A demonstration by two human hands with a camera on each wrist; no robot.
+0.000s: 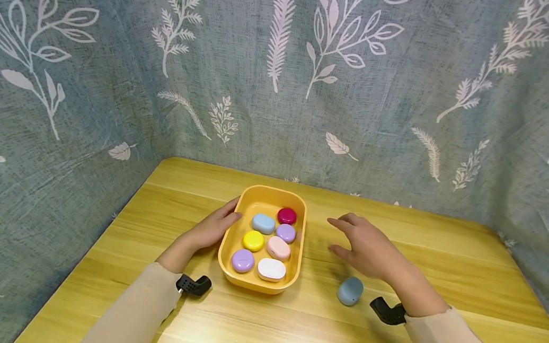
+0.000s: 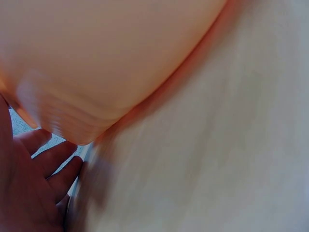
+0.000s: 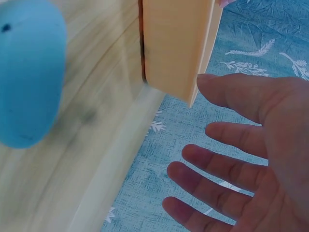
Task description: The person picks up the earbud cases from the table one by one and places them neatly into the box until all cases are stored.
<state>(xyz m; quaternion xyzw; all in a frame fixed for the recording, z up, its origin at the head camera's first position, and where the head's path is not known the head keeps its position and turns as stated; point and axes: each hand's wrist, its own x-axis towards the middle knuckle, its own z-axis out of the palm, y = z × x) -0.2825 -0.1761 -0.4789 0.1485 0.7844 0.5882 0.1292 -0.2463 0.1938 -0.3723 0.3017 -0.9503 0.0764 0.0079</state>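
Note:
A yellow-orange box (image 1: 257, 286) with rounded corners stands on the table, holding several small, smooth rounded pieces. Among them are a dark red one (image 1: 287, 216), a light blue one (image 1: 263, 224), a yellow one (image 1: 253, 240), a pink one (image 1: 278, 248) and a white one (image 1: 271, 269). My left hand (image 1: 213, 228) grips the box's left side, thumb at the rim and fingers along the outer wall. Right of the box, my right hand (image 1: 369, 247) hangs over the table, fingers spread, holding nothing. A blue-grey rounded piece (image 1: 350, 291) with a small dark spot lies below it.
The wooden table (image 1: 263, 330) reaches back to a blue-grey curtain (image 1: 244, 58) with white leaf prints, which also hangs along the left and right sides. Each wrist carries a black camera mount, the left one (image 1: 194, 285) close to the table.

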